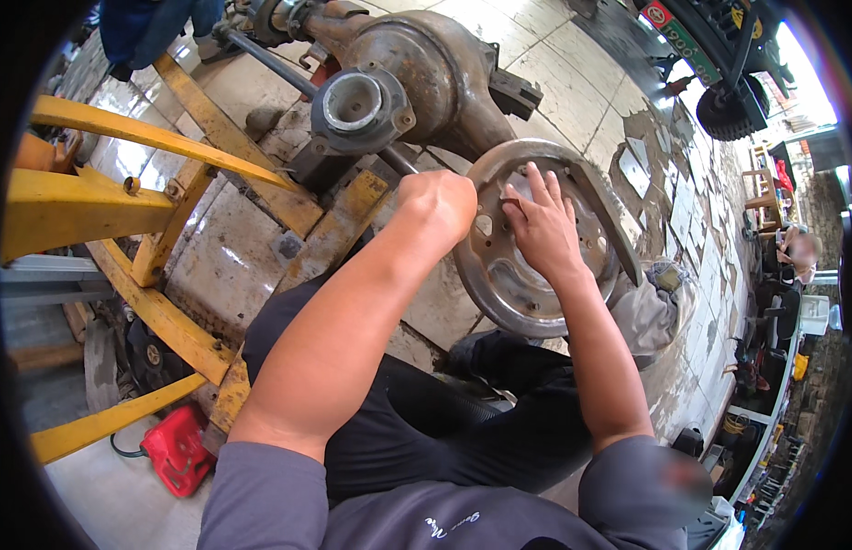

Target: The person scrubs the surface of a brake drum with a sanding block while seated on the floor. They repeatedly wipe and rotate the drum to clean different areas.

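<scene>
My left hand [437, 203] is closed in a fist where a metal shaft [398, 159] runs into it, beside the rim of a round plate. That shaft passes through a grey flanged hub [354, 103]. My right hand [547, 225] lies with fingers stretched out over the face of the round metal brake backing plate [499, 289], which stands tilted before my knees. Behind them sits a rusty axle housing [417, 69] with a large round middle; one of its tubes reaches toward the plate.
A yellow steel frame [96, 206] fills the left side, with a red can-like container [178, 449] below it. A grey cloth [660, 307] lies right of the plate. Broken tiles [687, 211] cover the floor at right, near a vehicle [733, 101]. Another person's legs [146, 32] show at top left.
</scene>
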{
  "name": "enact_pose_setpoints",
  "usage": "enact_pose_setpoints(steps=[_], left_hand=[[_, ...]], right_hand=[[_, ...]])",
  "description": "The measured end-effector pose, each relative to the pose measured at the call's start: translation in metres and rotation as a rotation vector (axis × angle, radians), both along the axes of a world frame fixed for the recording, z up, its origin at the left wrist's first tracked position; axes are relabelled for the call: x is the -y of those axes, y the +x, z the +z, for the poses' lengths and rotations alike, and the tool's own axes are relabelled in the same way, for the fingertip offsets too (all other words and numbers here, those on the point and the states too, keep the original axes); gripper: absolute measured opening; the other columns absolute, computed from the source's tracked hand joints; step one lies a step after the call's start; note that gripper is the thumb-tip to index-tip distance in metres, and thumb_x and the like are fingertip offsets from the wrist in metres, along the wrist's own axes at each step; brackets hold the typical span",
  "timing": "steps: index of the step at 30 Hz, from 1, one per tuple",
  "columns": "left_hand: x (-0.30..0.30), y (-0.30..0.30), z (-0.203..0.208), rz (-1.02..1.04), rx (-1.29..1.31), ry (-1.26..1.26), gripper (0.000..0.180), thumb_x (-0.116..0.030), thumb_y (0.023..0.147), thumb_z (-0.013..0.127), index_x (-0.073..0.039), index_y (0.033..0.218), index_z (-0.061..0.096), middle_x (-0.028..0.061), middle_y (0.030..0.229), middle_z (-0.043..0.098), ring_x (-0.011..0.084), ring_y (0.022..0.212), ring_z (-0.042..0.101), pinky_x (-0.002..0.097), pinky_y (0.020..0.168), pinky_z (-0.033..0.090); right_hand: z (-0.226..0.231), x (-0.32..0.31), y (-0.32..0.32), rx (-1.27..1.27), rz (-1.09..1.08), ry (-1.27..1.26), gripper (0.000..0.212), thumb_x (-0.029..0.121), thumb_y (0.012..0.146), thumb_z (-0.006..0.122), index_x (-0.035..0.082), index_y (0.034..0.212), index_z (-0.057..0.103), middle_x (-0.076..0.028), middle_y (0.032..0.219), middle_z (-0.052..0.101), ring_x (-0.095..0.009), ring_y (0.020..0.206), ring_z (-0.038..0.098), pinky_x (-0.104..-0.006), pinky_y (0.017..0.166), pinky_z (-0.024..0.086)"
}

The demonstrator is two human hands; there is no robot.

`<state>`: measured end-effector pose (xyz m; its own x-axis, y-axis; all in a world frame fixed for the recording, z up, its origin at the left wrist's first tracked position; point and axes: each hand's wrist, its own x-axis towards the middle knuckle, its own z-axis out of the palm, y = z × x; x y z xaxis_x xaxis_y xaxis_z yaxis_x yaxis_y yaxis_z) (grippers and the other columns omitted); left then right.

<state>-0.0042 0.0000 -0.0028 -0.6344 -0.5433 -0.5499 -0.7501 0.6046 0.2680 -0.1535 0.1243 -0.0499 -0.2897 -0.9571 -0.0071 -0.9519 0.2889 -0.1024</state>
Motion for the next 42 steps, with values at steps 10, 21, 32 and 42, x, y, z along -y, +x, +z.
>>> enact_pose_setpoints(steps=[10, 21, 32, 42], left_hand=[[0.0, 0.0, 0.003, 0.0, 0.024, 0.001, 0.029, -0.026, 0.084, 0.074, -0.008, 0.107, 0.073, 0.0111, 0.111, 0.072, 0.0268, 0.106, 0.068, 0.0372, 0.089, 0.054], [0.001, -0.002, 0.001, -0.003, 0.018, -0.006, 0.03, -0.025, 0.084, 0.074, -0.007, 0.107, 0.072, 0.0122, 0.11, 0.071, 0.0271, 0.106, 0.068, 0.0372, 0.09, 0.054], [0.001, -0.002, 0.005, -0.012, 0.04, 0.016, 0.03, -0.027, 0.086, 0.074, -0.006, 0.108, 0.072, 0.0129, 0.111, 0.071, 0.0277, 0.106, 0.068, 0.038, 0.09, 0.054], [0.0, -0.002, 0.005, 0.002, 0.027, 0.009, 0.029, -0.026, 0.086, 0.073, -0.006, 0.107, 0.072, 0.0124, 0.111, 0.071, 0.0283, 0.107, 0.067, 0.0382, 0.09, 0.054]], right_hand=[[0.003, 0.0, -0.003, 0.041, -0.013, 0.04, 0.038, 0.037, 0.098, 0.053, 0.021, 0.131, 0.062, -0.012, 0.157, 0.033, -0.039, 0.145, 0.026, -0.0639, 0.111, 0.027], [0.003, -0.002, -0.004, -0.013, -0.016, 0.023, 0.038, 0.039, 0.099, 0.052, 0.024, 0.131, 0.063, -0.011, 0.158, 0.032, -0.037, 0.146, 0.026, -0.0628, 0.112, 0.027], [0.006, -0.006, 0.001, -0.028, -0.009, 0.022, 0.036, 0.037, 0.098, 0.052, 0.021, 0.128, 0.065, -0.011, 0.157, 0.033, -0.038, 0.145, 0.028, -0.0633, 0.111, 0.028], [-0.001, -0.006, -0.006, -0.084, -0.04, -0.039, 0.036, 0.036, 0.098, 0.053, 0.02, 0.128, 0.064, -0.012, 0.156, 0.034, -0.039, 0.143, 0.031, -0.0645, 0.109, 0.031]])
